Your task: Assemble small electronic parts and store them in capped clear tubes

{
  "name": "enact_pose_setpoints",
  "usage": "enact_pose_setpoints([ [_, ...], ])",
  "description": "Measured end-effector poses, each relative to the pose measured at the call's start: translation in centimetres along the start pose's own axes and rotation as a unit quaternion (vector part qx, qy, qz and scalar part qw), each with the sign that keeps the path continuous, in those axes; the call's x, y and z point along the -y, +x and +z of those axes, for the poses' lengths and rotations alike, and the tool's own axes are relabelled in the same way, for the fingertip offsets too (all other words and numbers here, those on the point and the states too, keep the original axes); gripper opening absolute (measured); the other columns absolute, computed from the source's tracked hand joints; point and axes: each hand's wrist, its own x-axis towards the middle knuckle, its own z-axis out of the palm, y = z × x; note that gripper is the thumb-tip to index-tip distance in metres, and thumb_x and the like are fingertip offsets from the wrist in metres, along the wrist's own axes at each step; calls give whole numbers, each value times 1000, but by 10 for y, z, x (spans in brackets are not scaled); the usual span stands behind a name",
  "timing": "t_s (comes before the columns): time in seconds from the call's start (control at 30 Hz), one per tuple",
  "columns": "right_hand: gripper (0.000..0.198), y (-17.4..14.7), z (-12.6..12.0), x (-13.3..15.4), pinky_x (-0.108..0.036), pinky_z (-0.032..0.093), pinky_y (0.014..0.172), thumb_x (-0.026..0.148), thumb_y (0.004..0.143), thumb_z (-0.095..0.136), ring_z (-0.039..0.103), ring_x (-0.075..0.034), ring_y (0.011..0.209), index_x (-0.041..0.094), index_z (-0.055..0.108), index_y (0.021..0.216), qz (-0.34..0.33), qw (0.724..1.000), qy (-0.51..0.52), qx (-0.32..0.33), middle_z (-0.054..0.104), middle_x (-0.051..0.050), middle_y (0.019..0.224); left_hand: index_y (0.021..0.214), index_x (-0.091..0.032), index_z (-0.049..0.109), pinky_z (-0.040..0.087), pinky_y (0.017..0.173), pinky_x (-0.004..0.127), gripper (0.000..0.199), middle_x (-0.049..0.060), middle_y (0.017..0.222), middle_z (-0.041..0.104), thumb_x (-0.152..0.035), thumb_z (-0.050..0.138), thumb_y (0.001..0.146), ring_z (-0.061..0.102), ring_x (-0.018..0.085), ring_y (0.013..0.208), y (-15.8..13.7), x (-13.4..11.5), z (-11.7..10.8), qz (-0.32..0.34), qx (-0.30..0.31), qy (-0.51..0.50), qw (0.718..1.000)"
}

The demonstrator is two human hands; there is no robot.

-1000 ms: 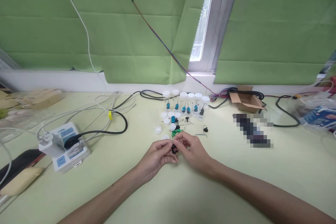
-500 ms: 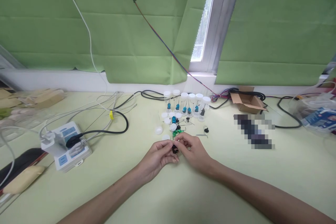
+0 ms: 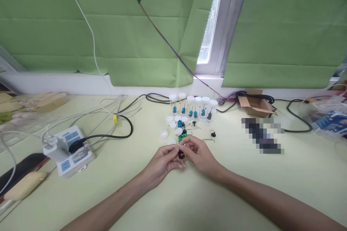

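Note:
My left hand (image 3: 166,159) is closed, thumb and fingers pinching a small black part (image 3: 181,154) whose exact kind I cannot make out. Against it, fingertips to fingertips, my right hand (image 3: 199,155) pinches something too small to name. Just beyond my fingers lie green metal parts (image 3: 183,137), blue metal parts (image 3: 179,123) and loose white caps (image 3: 164,134). Behind them several clear capped tubes (image 3: 198,108) stand upright, most with a blue part inside, one with a black part. Right of my hands are a hex key (image 3: 208,139) and a black knob-like piece (image 3: 213,134).
At left sits a white power strip (image 3: 67,151) with plugs and cables (image 3: 119,135). An open cardboard box (image 3: 256,106) stands at the back right, near a black cable (image 3: 295,130). A blurred-out dark object (image 3: 261,135) lies in front of it. A clear plastic bag (image 3: 328,115) is far right.
Both hands stay pinched together in nearly the same place. The black part has shifted very slightly between my fingers; everything else looks the same.

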Motion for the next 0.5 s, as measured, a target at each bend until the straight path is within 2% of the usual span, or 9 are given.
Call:
enact_pose_setpoints([
  [0.5, 25, 1, 2, 0, -23, 35, 47, 43, 88, 63, 45, -10, 50, 19, 58, 87, 27, 999, 36, -3, 50, 6, 59, 88, -9, 71, 54, 60, 21, 28, 7, 75, 68, -36, 74, 82, 66, 13, 62, -2, -1, 3, 9, 3, 24, 1000],
])
